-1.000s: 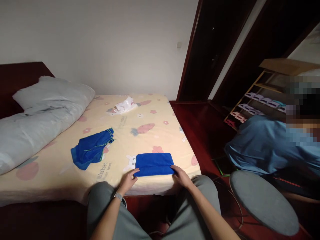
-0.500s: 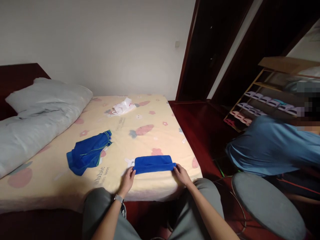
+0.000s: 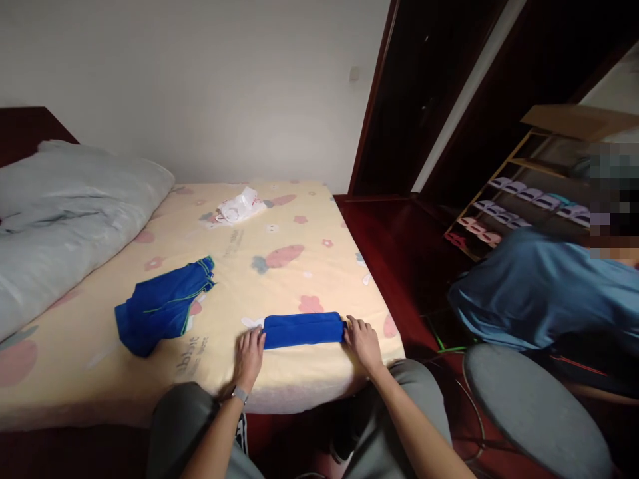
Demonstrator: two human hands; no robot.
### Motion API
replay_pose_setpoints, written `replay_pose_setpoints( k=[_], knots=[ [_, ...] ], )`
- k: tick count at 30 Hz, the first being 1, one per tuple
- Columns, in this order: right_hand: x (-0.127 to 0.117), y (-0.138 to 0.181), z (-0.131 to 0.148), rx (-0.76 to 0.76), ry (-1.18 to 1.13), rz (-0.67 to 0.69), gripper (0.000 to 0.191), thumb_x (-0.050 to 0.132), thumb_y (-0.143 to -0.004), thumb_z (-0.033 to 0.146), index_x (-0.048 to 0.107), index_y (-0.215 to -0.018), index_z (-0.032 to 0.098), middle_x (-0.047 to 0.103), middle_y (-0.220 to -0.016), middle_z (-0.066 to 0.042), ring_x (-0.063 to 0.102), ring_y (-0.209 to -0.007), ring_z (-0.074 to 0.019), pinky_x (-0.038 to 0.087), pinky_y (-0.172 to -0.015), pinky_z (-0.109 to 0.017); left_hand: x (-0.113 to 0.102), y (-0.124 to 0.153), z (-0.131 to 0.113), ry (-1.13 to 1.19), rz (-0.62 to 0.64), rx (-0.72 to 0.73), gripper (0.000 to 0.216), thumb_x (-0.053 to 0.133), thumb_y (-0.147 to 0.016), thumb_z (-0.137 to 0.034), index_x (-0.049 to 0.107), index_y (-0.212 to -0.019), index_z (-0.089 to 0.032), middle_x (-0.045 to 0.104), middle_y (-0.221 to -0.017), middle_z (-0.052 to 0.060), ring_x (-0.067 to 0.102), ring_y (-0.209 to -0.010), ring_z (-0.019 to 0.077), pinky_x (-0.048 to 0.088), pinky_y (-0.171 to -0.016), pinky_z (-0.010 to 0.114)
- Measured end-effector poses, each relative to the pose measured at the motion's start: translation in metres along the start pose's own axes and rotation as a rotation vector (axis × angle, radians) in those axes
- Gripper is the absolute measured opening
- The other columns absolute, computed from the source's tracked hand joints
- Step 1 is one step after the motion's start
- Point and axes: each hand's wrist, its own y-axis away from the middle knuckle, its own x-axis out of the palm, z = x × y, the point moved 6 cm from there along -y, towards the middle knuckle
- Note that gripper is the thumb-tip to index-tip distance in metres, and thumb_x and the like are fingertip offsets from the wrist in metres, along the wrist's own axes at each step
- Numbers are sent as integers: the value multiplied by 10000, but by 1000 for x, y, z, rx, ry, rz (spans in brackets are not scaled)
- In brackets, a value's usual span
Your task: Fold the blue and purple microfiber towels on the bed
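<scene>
A blue garment, folded into a long narrow strip, lies near the front edge of the bed. My left hand rests palm down at its left end, fingers stretched forward and fingertips by the cloth's edge. At the opposite end, my right hand has thumb and forefinger around a small corner that sticks out. Farther left, a second blue garment with green piping lies loosely spread and creased, untouched by either hand.
The bed has a yellow patterned sheet. A white plastic bag sits toward the wall, and a grey quilt is heaped at left. On the right are a round grey stool, a person in a blue shirt and a shoe rack.
The garment's front flap has been folded over, making the strip narrower. My left hand has gone from pinching the corner to lying flat. The view has shifted slightly.
</scene>
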Motion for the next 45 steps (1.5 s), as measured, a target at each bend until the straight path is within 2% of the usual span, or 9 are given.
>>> replay_pose_setpoints(
  k=[4,7,16,20,24,30,35,41,45],
  knots=[
    [-4,9,39,-311,-63,45,471,456,-961,276,480,-1431,257,503,-1448,-113,450,-1320,-307,338,-1105,-460,6,8,-31,-63,131,197,423,430,-990,-393,543,-1374,-257,577,-1385,114,483,-1326,315,323,-1149,510],
    [7,15,52,-385,-66,103,515,479,-945,252,454,-1460,251,434,-1521,-95,368,-1404,-305,267,-1165,-490,18,10,-49,-58,275,389,491,437,-988,-307,423,-1478,-317,440,-1538,41,375,-1430,274,237,-1212,493],
    [16,6,30,-362,-19,103,600,430,-875,56,467,-1456,202,562,-1418,-111,513,-1301,-281,373,-1110,-489,24,-14,-13,-161,359,511,676,313,-879,1,377,-1507,-241,439,-1536,58,397,-1423,190,315,-1199,432],
    [9,15,27,-416,-22,105,556,435,-900,72,495,-1436,207,577,-1404,-101,501,-1308,-287,328,-1152,-501,12,-2,-4,-148,381,561,681,277,-876,27,404,-1493,-232,460,-1522,52,403,-1418,184,341,-1192,418],
    [14,25,28,-439,-28,145,517,453,-889,59,553,-1375,202,622,-1335,-125,546,-1252,-284,387,-1117,-486,5,16,1,-111,379,559,677,285,-876,27,430,-1473,-256,482,-1510,39,427,-1403,180,351,-1184,417],
    [11,17,15,-275,-279,123,429,500,-856,112,605,-1258,217,641,-1276,-114,593,-1184,-263,460,-1049,-445,2,0,9,66,351,241,513,487,-854,-125,570,-1333,-289,610,-1381,41,569,-1267,216,456,-1087,402],
    [18,-1,-10,-29,-522,193,344,501,-913,347,606,-1210,208,700,-1133,-101,659,-1025,-257,509,-921,-393,2,-21,24,398,384,-61,383,551,-890,-392,607,-1233,-232,684,-1229,84,649,-1113,236,521,-947,350],
    [35,-34,-26,140,-519,314,336,474,-921,465,636,-1037,194,726,-981,-93,677,-880,-241,503,-788,-330,15,-48,35,480,459,-294,325,632,-804,-492,676,-913,-188,731,-946,74,683,-946,248,528,-832,322],
    [43,-53,-29,251,-432,410,278,520,-882,427,670,-894,193,735,-936,-112,682,-876,-261,488,-770,-333,32,-56,43,499,562,-507,324,686,-752,-501,636,-839,-192,665,-620,12,687,-645,237,531,-605,311]
  ],
)
